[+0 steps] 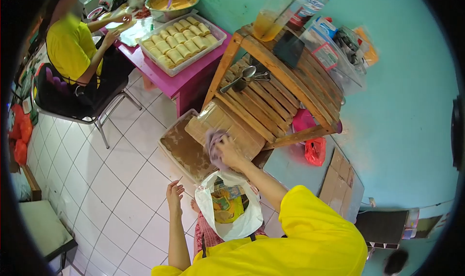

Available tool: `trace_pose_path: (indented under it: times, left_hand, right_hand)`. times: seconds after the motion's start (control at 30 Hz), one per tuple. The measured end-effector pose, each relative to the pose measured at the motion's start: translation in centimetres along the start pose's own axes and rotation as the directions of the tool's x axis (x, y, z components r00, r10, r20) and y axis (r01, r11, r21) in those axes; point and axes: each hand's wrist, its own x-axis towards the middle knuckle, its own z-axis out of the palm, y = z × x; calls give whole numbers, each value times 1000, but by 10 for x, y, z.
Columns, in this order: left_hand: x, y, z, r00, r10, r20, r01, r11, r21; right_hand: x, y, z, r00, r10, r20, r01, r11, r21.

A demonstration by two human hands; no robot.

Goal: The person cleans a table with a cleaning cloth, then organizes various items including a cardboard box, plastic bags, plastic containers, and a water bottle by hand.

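Note:
My right hand [229,152] is closed on a greyish-purple cloth [213,143], held against or just over a brown cardboard sheet [203,122]; motion blurs the cloth slightly. The cardboard lies tilted over one side of a pale plastic tub [177,145] with brown residue on its bottom. Loosely curled with its fingers apart, my left hand [174,197] hovers over the floor left of a white plastic bag [207,193]. A thin sliver shows by its fingertips, too small to name. Inside the open bag, in front of my body, are yellow wrappers [227,208].
Ahead stands a wooden slatted rack [261,92] holding spoons [244,75] and a pitcher [271,24]. A tray of rolls [181,41] rests on a pink table [186,82]. At the left, a co-worker in yellow [72,48] sits on a black chair [63,97].

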Motion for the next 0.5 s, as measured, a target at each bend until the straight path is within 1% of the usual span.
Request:
trace_pose_path:
  times: [0.03, 0.07, 0.13, 0.2, 0.23, 0.27, 0.3, 0.33, 0.37, 0.4, 0.43, 0.47, 0.5]
  left_hand:
    - [-1, 8, 6, 999, 29, 29, -29, 1000, -4]
    - [-4, 14, 14, 997, 56, 59, -55, 998, -9]
    - [-8, 28, 24, 991, 109, 83, -111, 994, 17]
    - [-17, 43, 33, 981, 168, 96, -175, 983, 62]
    - [-22, 53, 39, 956, 274, 107, -284, 954, 94]
    - [-33, 70, 50, 916, 373, 149, -388, 917, 88]
    - [-48, 95, 65, 862, 469, 191, -489, 869, 75]
    - [-63, 120, 83, 798, 557, 230, -582, 811, 58]
    - [-76, 145, 105, 721, 646, 252, -682, 726, 89]
    - [-88, 171, 129, 634, 723, 275, -768, 629, 118]
    - [-98, 195, 153, 575, 763, 295, -815, 565, 127]
    - [-101, 220, 177, 354, 870, 343, -935, 333, 120]
    - [-118, 248, 199, 254, 896, 365, -966, 217, 141]
  right_hand:
    - [-6, 3, -6, 979, -80, 188, 87, 996, -30]
    - [-14, 7, -14, 960, -119, 255, 102, 992, 78]
    - [-35, -7, -58, 906, -220, 361, 113, 949, 294]
    - [-61, -11, -133, 946, -190, 263, 98, 940, 326]
    - [-78, -9, -176, 966, -202, 163, 143, 938, 314]
    - [-96, -12, -228, 982, -151, 113, 118, 960, 255]
    - [-111, -5, -271, 991, -107, 85, 89, 978, 190]
    - [-127, -7, -312, 999, -36, 8, 35, 991, 131]
    - [-137, 0, -339, 992, 25, -122, -14, 996, 84]
    - [-142, 2, -367, 964, 126, -232, -119, 992, 48]
    - [-137, 7, -387, 936, 126, -328, -162, 983, -86]
    - [-123, 12, -397, 889, 146, -434, -233, 960, -153]
    - [-107, 17, -404, 830, 155, -536, -308, 928, -209]
